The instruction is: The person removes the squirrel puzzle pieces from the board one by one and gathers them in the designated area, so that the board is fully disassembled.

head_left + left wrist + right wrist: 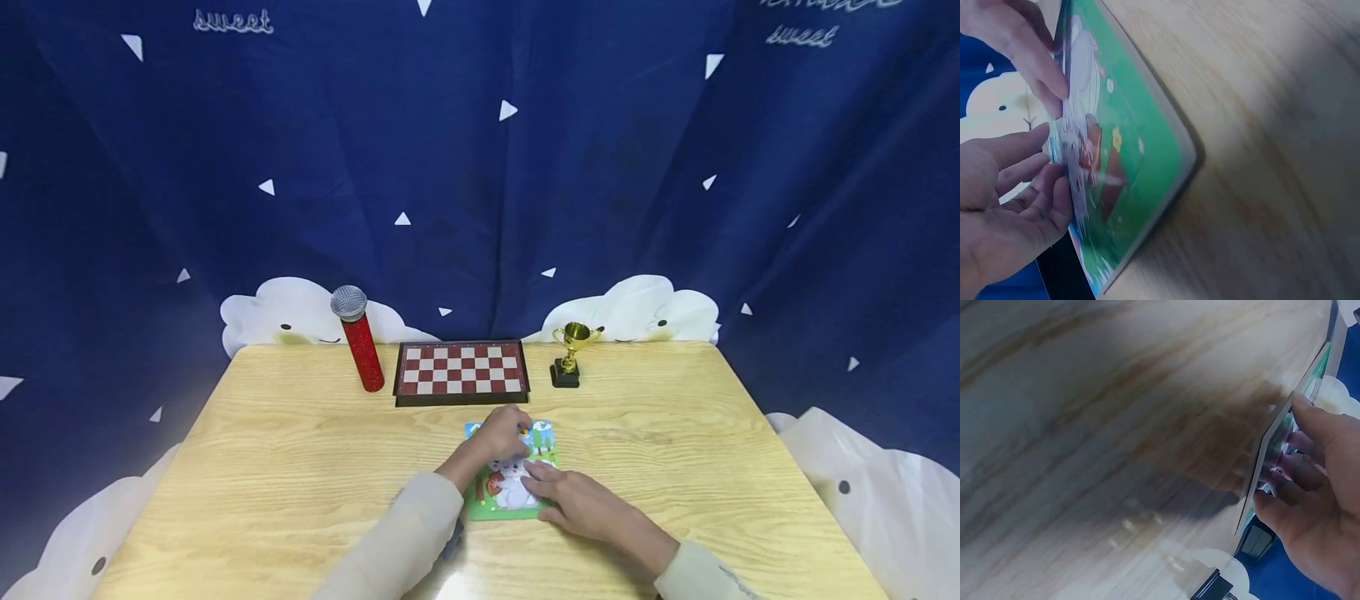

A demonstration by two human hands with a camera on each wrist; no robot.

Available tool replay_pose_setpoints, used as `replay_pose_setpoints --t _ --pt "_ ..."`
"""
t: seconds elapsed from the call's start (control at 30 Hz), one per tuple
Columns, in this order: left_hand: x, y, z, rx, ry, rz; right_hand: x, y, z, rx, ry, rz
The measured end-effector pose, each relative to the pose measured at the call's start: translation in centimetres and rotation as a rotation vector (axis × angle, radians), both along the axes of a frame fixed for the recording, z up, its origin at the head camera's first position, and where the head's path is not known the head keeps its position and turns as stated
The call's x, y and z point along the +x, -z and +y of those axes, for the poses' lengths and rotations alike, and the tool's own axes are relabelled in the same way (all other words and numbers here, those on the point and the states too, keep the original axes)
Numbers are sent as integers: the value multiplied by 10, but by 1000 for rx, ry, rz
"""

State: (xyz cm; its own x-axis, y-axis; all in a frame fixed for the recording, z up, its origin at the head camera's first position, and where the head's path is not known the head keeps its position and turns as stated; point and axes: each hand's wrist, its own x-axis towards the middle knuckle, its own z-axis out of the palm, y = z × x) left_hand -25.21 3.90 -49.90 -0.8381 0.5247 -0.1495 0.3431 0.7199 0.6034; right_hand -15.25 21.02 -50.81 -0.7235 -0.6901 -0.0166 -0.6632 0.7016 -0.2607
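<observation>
A picture puzzle board [504, 510] with a white cartoon animal on green ground lies flat near the table's middle. My left hand [504, 432] is over its upper part, fingers bent downward. In the left wrist view, thumb and fingertips of the left hand [1016, 206] pinch a small light-blue puzzle piece [1055, 142], tilted up against the picture and mostly hidden. My right hand [585, 502] rests on the board's right side with extended fingers. In the right wrist view, the thumb of the right hand [1322, 481] lies at the board's edge [1261, 453], the fingers across the picture.
Behind the puzzle lies a red-and-white checkered chessboard [461, 371]. A red microphone [362, 346] with a silver head stands to its left, a gold trophy cup [572, 354] on a black base to its right. A dark blue curtain [480, 167] hangs behind the wooden table [300, 467].
</observation>
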Motion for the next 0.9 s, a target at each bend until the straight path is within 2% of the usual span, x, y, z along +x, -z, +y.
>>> replay_pose_setpoints --t 0.1,0.3,0.9 --pt "0 2 2 -47 4 24 0 0 -1 5 -5 7" --pt "0 1 6 -83 6 33 1 1 -1 -2 -3 15" --pt "-7 4 12 -63 -39 -72 -1 2 1 -34 -4 -4"
